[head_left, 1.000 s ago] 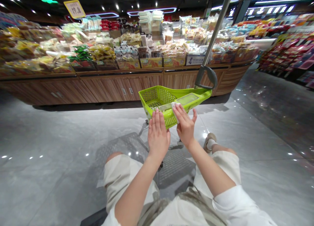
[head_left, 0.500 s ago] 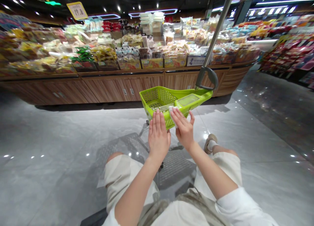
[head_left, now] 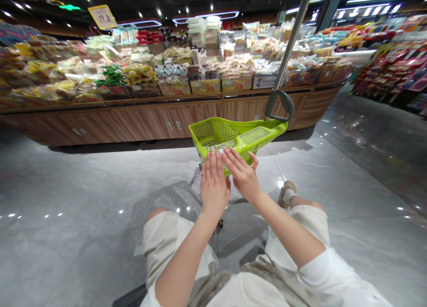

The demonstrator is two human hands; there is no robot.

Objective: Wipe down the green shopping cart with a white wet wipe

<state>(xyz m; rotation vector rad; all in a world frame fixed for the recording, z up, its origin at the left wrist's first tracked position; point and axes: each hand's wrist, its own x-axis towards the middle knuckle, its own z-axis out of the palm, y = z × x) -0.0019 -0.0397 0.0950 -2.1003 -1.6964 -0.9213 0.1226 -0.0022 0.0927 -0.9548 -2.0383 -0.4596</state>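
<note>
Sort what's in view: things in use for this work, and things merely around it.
In use:
green basket
left hand and right hand, both at its near side
white tissue, barely showing beside the right hand

Just around:
packaged snacks
wooden counter
price sign

grey floor (head_left: 83, 187) (glossy), green cart (head_left: 251, 137) and wooden counter (head_left: 196, 109) standing on it

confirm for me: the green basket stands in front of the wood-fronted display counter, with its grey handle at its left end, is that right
Not quite: the grey handle is at the right end of the green basket, as the head view shows. The basket does stand in front of the wood-fronted display counter.
</note>
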